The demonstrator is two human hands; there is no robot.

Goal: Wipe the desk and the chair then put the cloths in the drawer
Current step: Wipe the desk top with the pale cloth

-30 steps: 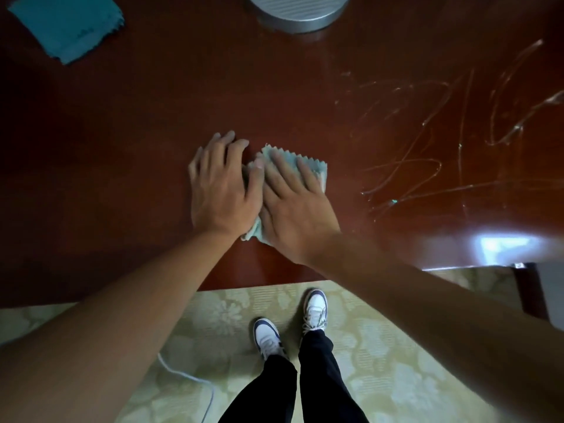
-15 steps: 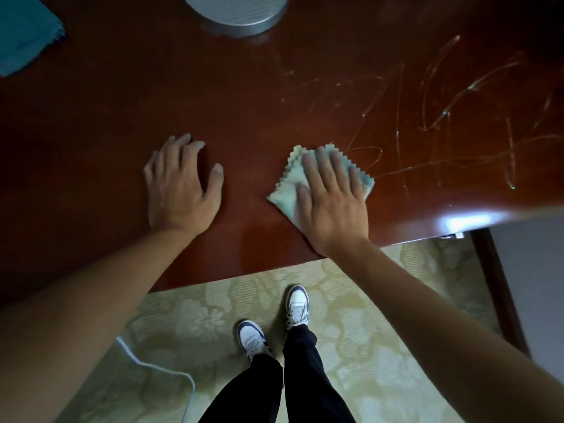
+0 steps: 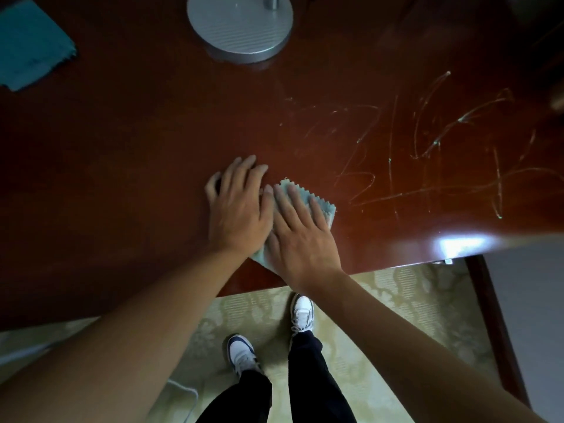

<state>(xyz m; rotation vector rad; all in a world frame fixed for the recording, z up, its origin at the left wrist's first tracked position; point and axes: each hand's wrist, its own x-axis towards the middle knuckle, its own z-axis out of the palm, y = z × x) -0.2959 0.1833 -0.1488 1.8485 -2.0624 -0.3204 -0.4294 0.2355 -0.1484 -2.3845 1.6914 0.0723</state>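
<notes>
Head view: the right hand (image 3: 300,236) lies flat on the pale cloth (image 3: 320,204), fingers straight and slightly spread, pressing it onto the desk (image 3: 137,154) near the front edge. The left hand (image 3: 236,209) rests palm-down just left of it, fingers straight and close together, its thumb side touching the right hand. A teal cloth (image 3: 30,44) lies far left; a round lamp base (image 3: 239,22) stands at the far side.

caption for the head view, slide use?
Right hand presses a pale cloth flat on the scratched desk, left hand alongside.
</notes>
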